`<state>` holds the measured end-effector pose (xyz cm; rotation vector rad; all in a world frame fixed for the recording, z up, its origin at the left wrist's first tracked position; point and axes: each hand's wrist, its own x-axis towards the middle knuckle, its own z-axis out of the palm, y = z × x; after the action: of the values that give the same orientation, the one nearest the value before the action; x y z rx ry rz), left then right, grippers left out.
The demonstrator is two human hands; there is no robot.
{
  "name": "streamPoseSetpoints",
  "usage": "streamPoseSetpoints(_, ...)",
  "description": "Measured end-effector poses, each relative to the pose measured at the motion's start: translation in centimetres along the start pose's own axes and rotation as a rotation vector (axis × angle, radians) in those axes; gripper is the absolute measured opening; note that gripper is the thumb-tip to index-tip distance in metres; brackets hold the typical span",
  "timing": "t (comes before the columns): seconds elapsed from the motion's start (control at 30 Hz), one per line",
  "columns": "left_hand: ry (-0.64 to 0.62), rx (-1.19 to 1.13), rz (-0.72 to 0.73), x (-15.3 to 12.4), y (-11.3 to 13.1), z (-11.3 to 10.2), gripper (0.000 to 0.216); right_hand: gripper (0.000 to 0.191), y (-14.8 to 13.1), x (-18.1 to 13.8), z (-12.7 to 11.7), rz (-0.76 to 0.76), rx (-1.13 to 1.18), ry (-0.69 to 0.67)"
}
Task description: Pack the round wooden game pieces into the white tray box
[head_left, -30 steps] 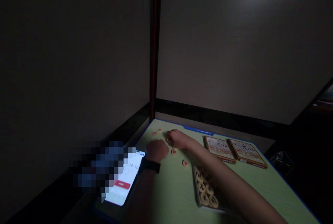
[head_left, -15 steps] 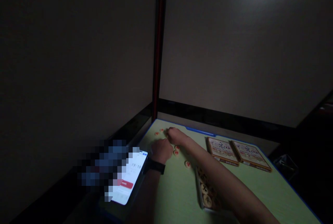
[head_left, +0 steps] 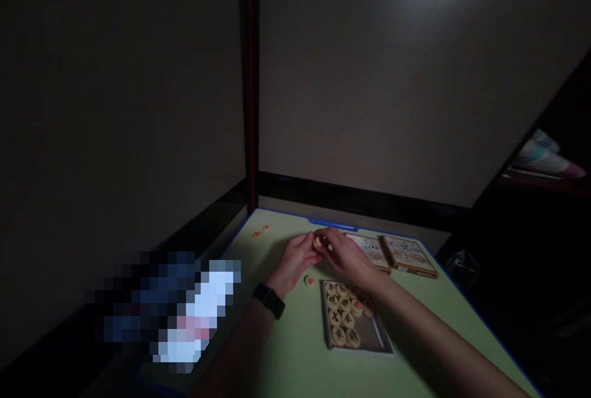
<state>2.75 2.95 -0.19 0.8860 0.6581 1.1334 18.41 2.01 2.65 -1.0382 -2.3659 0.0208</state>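
Note:
Above the green table, both hands meet around a pale, round Chinese chess piece (head_left: 318,242). My right hand (head_left: 344,253) pinches it from the right with curled fingers. From the other side, my left hand (head_left: 295,257), with a dark band on its wrist, presses its fingertips toward the same piece; whether more pieces sit in the palm is hidden. Just below the hands a red-marked piece (head_left: 309,281) lies on the table. An open box tray (head_left: 381,345) holds rows of pieces, mostly black-marked, one clearly red; my right forearm covers its upper right corner.
Two red-marked pieces (head_left: 261,231) lie at the table's far left. Two flat printed boxes (head_left: 410,255) rest at the back right, one partly behind my right hand. A blurred bright phone (head_left: 198,318) is at the left edge. Walls close off the back and left.
Both hands have come back and to the right from the far left, now joined around a piece. Two red-marked pieces beside them have gone from the table. The tray is now more visible.

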Motion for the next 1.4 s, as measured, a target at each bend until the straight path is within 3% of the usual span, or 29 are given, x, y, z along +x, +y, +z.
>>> streamPoseSetpoints(0.17,-0.151,-0.054,-0.058,-1.1,-1.4,1.1,0.042,0.026,-0.1,-4.0,-1.0,-0.032,-0.232,0.076)
streamPoseSetpoints(0.23,-0.175,-0.068,-0.077,-1.5,-1.3,1.6,0.039,0.021,0.0,-4.9,-1.5,-0.034,-0.254,0.164)
streamPoseSetpoints(0.43,-0.250,-0.050,-0.114,-2.6,-0.7,2.6,0.043,0.037,-0.3,-6.3,-2.4,-0.024,-0.282,0.369)
streamPoseSetpoints(0.73,-0.315,0.030,-0.136,-3.2,-1.0,2.9,0.035,0.041,-1.3,-7.2,-1.5,-0.030,-0.421,0.322)
streamPoseSetpoints(0.9,-0.309,0.054,-0.104,-3.3,-0.9,2.8,0.034,0.035,-1.7,-7.4,-1.8,-0.021,-0.286,0.363)
streamPoseSetpoints(1.07,-0.316,-0.010,-0.082,-3.2,-1.1,2.8,0.034,0.020,-2.3,-7.4,-2.1,-0.119,-0.082,0.424)
streamPoseSetpoints(1.27,-0.329,-0.029,-0.081,-3.6,-1.1,3.1,0.037,0.016,-2.9,-7.0,-1.9,-0.134,-0.086,0.423)
streamPoseSetpoints(1.4,-0.253,0.124,-0.038,-3.6,-0.7,3.4,0.042,0.010,-2.7,-7.7,-3.6,-0.065,-0.052,0.352)
